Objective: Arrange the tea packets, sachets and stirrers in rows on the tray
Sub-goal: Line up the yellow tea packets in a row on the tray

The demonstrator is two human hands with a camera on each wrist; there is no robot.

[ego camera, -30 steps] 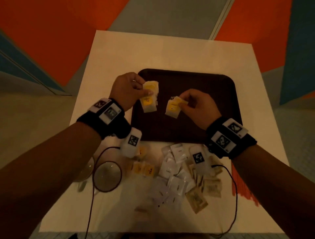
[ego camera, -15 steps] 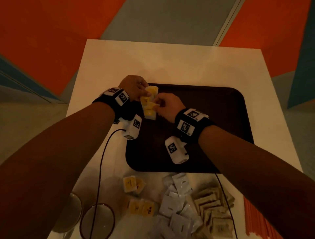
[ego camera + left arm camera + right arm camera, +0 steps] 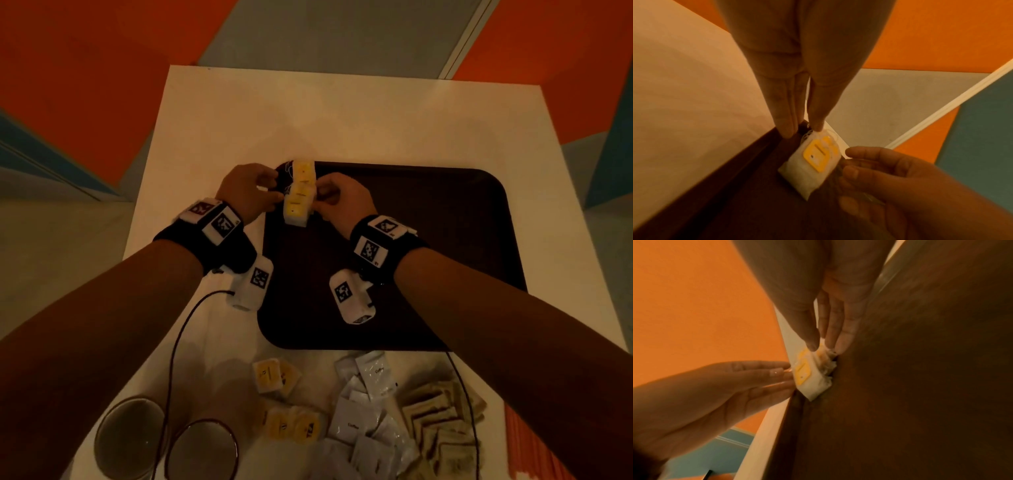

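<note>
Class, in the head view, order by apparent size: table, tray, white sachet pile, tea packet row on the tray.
1. table
2. tray
3. white sachet pile, though nearer the camera
4. tea packet row

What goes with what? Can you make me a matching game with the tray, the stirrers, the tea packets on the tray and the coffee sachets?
Things:
1. tray
2. stirrers
3. tea packets on the tray
4. coffee sachets

Descriptions:
a. orange, at the near right edge of the table
b. plain white, piled on the table
c. dark brown, flat on the table
d. yellow labels, between the left hand and the right hand

Pairs: 1-c; 2-a; 3-d; 4-b
</note>
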